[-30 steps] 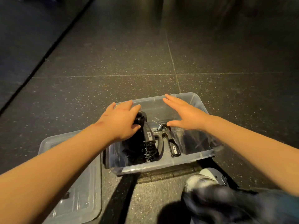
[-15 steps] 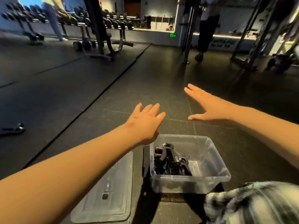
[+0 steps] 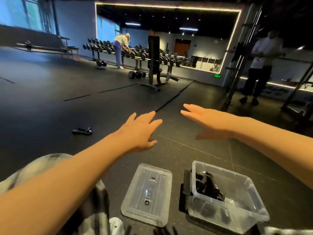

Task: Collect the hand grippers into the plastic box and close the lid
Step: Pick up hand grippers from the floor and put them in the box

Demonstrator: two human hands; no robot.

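Nearest, low on the left, a blurred checked garment on the person fills the corner. Just ahead of it the lid lies flat on the floor, off the box. The box stands open just to the lid's right, the two close but not touching. A heap of black grippers sits inside the box toward its left end, and the right part shows bare clear plastic. A flat black thing stands against the box's left wall; I cannot tell what it is.

Beyond the box both bare arms reach out over the floor. The left hand is palm down, its fingers straight and spread wide, holding nothing. The right hand is held out beside it, apart from it, with fingers straight and close together and the thumb hanging below, also holding nothing.

Further off to the left one more gripper lies alone on the floor, well apart from the box and lid. Far back a bench stands before a long dumbbell rack, where a person bends over the weights. Another person stands at the far right beside upright steel bars
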